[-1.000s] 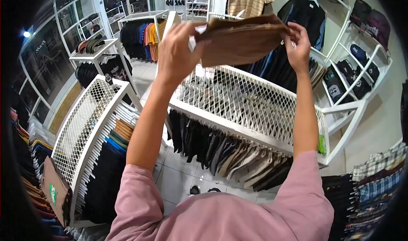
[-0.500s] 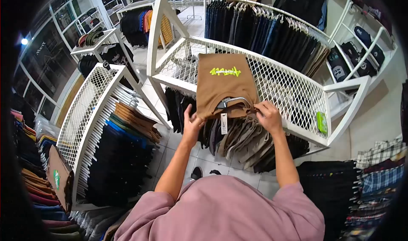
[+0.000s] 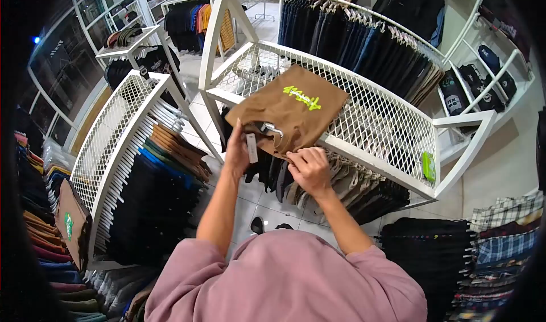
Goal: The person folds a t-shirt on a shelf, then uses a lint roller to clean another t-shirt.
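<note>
A folded brown T-shirt (image 3: pixel 301 103) with bright yellow-green lettering lies slanted on the white mesh rack top (image 3: pixel 381 126), its collar toward me and overhanging the near edge. My left hand (image 3: pixel 237 148) is at the shirt's left shoulder, fingers partly under the cloth, closed on it. A white price tag (image 3: pixel 252 148) hangs from the collar beside that hand. My right hand (image 3: pixel 310 165) pinches the shirt's near edge, right of the collar. The fingertips under the fabric are hidden.
A green packet (image 3: pixel 428 166) sits at the rack's right end. Trousers (image 3: pixel 347 185) hang beneath. On the left stands another mesh-topped rack (image 3: pixel 116 134) with hanging clothes; a brown folded shirt (image 3: pixel 71 222) leans at its end. Plaid shirts (image 3: pixel 506 242) hang at right.
Both hands have moved left with the near end of the shirt. The shirt has turned, so its collar now points toward the lower left and its far end toward the right.
</note>
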`<state>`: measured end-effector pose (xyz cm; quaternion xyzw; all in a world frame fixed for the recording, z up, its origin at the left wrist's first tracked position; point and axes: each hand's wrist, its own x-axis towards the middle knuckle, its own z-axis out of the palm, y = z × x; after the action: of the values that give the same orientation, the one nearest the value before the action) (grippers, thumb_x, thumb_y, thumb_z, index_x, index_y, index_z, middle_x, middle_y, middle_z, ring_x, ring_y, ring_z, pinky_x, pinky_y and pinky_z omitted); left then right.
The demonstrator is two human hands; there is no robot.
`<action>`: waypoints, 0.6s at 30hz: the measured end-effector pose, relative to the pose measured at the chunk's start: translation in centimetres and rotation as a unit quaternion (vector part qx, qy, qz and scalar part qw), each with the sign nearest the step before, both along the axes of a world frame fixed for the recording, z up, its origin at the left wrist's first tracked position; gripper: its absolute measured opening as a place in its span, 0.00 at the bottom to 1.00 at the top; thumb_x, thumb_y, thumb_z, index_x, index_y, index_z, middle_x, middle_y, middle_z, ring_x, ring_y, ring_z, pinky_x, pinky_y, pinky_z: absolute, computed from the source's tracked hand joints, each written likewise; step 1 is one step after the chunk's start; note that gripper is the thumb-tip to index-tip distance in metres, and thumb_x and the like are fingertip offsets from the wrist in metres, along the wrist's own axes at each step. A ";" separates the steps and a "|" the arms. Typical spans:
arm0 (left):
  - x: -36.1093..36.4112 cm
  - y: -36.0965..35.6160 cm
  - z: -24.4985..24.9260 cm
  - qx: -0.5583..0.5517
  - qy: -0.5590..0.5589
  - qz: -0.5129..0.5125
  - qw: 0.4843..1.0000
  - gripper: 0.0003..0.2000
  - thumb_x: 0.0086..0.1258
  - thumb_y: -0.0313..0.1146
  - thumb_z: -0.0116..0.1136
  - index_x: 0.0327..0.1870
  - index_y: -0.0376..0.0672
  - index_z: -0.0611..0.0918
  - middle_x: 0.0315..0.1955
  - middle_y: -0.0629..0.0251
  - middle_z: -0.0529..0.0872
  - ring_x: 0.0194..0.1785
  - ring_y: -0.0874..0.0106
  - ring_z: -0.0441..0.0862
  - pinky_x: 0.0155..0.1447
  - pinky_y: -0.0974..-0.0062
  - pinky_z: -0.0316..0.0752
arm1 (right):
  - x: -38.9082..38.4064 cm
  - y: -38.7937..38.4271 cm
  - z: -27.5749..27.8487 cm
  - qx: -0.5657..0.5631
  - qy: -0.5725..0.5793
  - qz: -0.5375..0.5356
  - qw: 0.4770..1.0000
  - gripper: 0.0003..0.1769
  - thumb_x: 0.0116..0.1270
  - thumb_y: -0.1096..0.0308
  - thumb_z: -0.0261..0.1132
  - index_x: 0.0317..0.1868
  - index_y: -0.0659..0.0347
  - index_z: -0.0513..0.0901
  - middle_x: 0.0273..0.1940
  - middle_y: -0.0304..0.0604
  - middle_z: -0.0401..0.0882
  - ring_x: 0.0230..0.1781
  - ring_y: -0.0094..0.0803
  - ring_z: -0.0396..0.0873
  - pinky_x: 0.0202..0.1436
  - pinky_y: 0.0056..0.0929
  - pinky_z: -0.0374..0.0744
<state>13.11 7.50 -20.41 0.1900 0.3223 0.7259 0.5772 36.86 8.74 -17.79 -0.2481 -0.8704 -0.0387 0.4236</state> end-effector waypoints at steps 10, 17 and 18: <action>0.5 1.7 -3.3 -0.003 -0.044 0.029 0.999 0.16 0.74 0.28 0.63 0.59 0.36 0.77 0.49 0.62 0.86 0.50 0.70 0.86 0.52 0.69 0.83 | 0.4 0.8 0.8 -0.111 -0.012 0.087 0.990 0.11 0.58 0.62 0.76 0.38 0.56 0.89 0.34 0.40 0.86 0.39 0.38 0.84 0.51 0.36 0.76; 0.0 2.3 -2.2 -0.041 -0.018 0.016 0.999 0.18 0.78 0.33 0.60 0.62 0.34 0.74 0.52 0.61 0.84 0.54 0.71 0.84 0.60 0.70 0.80 | 4.0 17.2 1.6 -0.095 0.035 -0.233 0.967 0.16 0.71 0.61 0.63 0.54 0.59 0.84 0.51 0.51 0.84 0.53 0.48 0.80 0.58 0.43 0.77; 0.3 2.3 -2.1 -0.022 -0.013 0.032 0.999 0.18 0.79 0.34 0.58 0.63 0.36 0.73 0.56 0.59 0.83 0.58 0.67 0.83 0.63 0.65 0.79 | 4.8 20.5 -0.2 -0.121 0.002 -0.285 0.951 0.20 0.71 0.56 0.63 0.58 0.57 0.83 0.53 0.51 0.84 0.57 0.50 0.78 0.63 0.46 0.75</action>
<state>13.40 9.79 -22.56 0.1571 0.3366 0.7394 0.5615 41.63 29.20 -18.03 -0.5355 -0.7604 -0.0523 0.3638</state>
